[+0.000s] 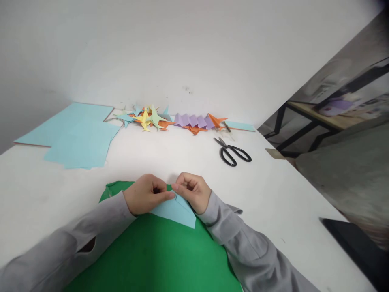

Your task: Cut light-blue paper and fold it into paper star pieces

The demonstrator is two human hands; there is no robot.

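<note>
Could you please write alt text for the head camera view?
A person's left hand and right hand pinch a light-blue piece of paper over green fabric at a white table. Beyond lie black-handled scissors, colourful folded-paper shapes and, at left, larger light-blue sheets.

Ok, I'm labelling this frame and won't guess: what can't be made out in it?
Head view: upper part of the light-blue paper, hidden by the left hand and right hand.
Head view: the rest of the black flat object, cut off at the lower right.
Head view: items on the shelf, blurred.
</note>
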